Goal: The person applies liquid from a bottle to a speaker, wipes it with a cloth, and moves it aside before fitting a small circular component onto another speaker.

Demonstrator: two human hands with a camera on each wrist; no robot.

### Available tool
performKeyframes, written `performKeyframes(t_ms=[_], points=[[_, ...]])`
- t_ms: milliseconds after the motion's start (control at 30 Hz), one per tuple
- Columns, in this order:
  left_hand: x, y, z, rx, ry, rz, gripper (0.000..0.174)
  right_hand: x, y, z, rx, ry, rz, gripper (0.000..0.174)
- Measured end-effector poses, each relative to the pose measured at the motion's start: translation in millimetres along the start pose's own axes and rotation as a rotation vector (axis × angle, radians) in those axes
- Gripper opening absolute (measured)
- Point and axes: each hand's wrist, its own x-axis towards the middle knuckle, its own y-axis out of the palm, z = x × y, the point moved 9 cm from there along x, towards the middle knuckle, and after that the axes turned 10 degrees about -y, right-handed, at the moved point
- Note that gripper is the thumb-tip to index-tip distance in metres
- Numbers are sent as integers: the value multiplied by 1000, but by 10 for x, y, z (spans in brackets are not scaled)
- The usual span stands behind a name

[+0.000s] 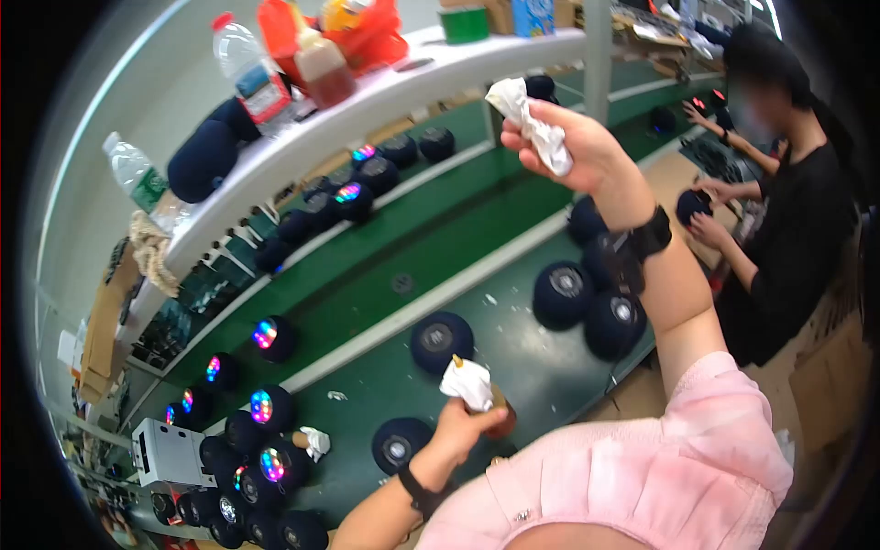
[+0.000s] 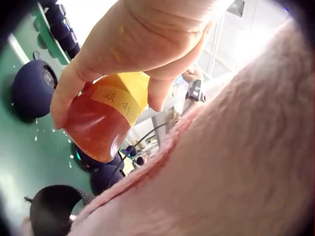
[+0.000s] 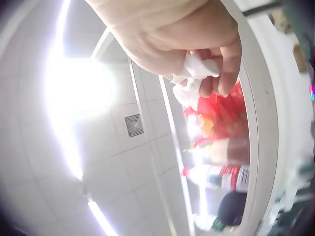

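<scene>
My left hand (image 1: 458, 429) grips a squeeze bottle of reddish-amber liquid (image 2: 98, 129) low over the green bench. Yellow tape with handwriting (image 2: 117, 101) runs across the bottle. White cloth (image 1: 467, 385) is bunched around its top, and a yellowish nozzle tip pokes out. My right hand (image 1: 579, 145) is raised at arm's length and holds a crumpled white cloth (image 1: 550, 147) between curled fingers and thumb. Nearest the left hand are a round dark-blue speaker (image 1: 442, 343) just beyond the bottle and another speaker (image 1: 401, 447) beside the wrist.
Several speakers, some with coloured lights (image 1: 266, 405), crowd the left by a white box (image 1: 170, 454). More speakers (image 1: 612, 323) sit below my right arm. A white shelf (image 1: 440, 57) carries bottles and a red bag (image 1: 376, 37). At right, another person (image 1: 788, 211) handles a speaker.
</scene>
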Motion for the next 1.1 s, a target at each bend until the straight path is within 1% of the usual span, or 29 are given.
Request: performKeyframes(t_ms=[33,67,100,133,167,233,300,367,400,433,500,533,567,600,633,667,700,767,833,867,900,967,1000,1033,1100], points=[[114,33,88,41,-1,-42,54,-283,-36,-126,117,77,3,30],[221,85,162,20,11,-61,55,-513,-112,-249,227,126,-11,29],[317,118,240,3,21,-85,57,-696,-191,-378,388,182,29,26],[434,144,352,-12,-3,-81,58,-884,-280,-445,441,197,-8,26],[537,136,430,-21,30,-110,59,-1066,-343,-520,494,213,-45,26],[660,149,522,82,51,-164,59,-1326,-502,-621,457,206,-103,29],[754,161,567,145,75,-177,60,-1524,-720,-684,450,207,-152,24],[776,152,524,111,238,-179,62,-1723,-958,-641,503,222,-193,18],[882,62,651,160,302,-198,64,-1820,-1125,-528,313,126,-304,16],[886,49,660,138,286,-206,66,-1890,-1250,-444,171,42,-297,17],[819,57,615,150,254,-252,68,-2090,-1586,-387,-103,-63,-441,18],[835,43,649,201,268,-259,71,-2158,-1661,-421,-103,-61,-443,18],[862,27,683,201,269,-259,71,-2250,-1798,-445,-211,-36,-506,18],[846,5,663,246,316,-302,70,-2327,-1926,-460,-319,-8,-567,18],[819,-18,635,291,362,-347,69,-2346,-1985,-483,-320,-6,-567,18],[850,-16,687,323,285,-306,67,-2378,-2064,-523,-373,50,-586,20],[808,15,689,324,282,-302,67,-2423,-2156,-572,-426,108,-608,22],[603,-69,671,256,320,-465,60,-2439,-2355,-622,-464,96,-612,23],[354,-103,1003,180,-162,-504,55,-2415,-2528,-659,-580,120,-593,22],[212,54,1008,162,-183,-340,50,-2410,-2661,-691,-645,148,-575,21],[103,225,983,144,-203,-177,44,-2377,-2748,-733,-646,152,-578,21],[24,567,881,250,-222,77,35,-2245,-2796,-612,-926,-29,-531,18],[50,760,721,216,-173,148,29,-2181,-2772,-558,-970,-38,-530,16],[132,912,597,205,-184,146,29,-2109,-2866,-624,-971,-22,-524,16],[334,1322,216,241,-27,249,30,-1885,-2836,-513,-1351,-309,-404,13]])
